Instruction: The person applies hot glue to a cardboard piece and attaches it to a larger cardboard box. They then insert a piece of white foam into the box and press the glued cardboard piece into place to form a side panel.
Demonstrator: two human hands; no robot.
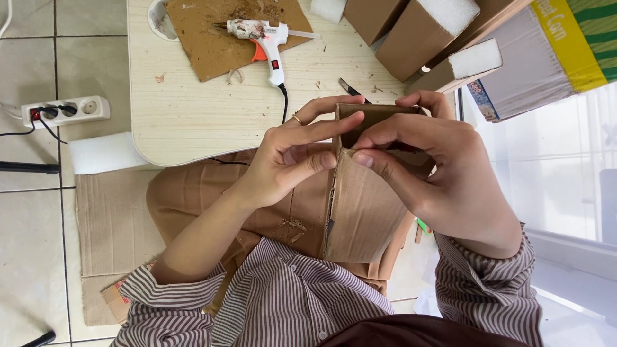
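Left hand (292, 160): pinching the edge of a folded brown cardboard box (363, 205); fingers closed on it
Right hand (434, 167): gripping the box's top corner
Table: white glue gun (267, 38) lying well apart

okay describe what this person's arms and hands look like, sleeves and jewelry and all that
Both arms wear a shirt with thin brown-and-white stripes. The left sleeve is pushed up near the elbow; the right sleeve reaches the wrist. The left hand has a thin gold ring; the right hand is bare, without gloves.
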